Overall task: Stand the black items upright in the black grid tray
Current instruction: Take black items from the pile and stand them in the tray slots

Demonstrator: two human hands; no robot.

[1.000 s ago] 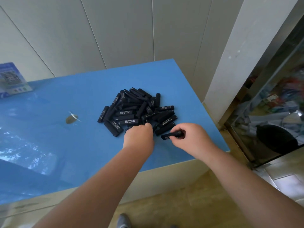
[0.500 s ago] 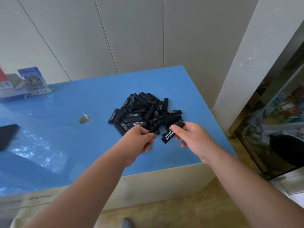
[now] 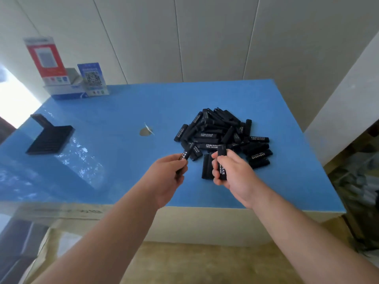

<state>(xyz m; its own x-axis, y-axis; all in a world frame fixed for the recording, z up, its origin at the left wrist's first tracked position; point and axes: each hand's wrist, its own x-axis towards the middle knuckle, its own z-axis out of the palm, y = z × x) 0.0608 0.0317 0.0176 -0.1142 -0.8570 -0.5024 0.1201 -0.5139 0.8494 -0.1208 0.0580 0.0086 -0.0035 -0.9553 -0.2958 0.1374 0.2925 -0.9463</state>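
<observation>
Both forearms reach forward, left hand (image 3: 167,177) and right hand (image 3: 233,173) each curled in a grip.

Blue counter (image 3: 114,177) in front of me. On it: heap of black sticks (image 3: 223,134) right of centre, black grid tray (image 3: 50,138) far left, small metal bit (image 3: 146,131) between them, boxes and cards (image 3: 69,78) at back-left corner.

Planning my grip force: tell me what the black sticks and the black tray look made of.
Small black printed sticks: likely matte plastic, judging by dull surfaces, crisp white lettering and hard edges. Black grid tray: probably moulded plastic with thin ribbed slots, though its finish is unclear at this distance.
</observation>
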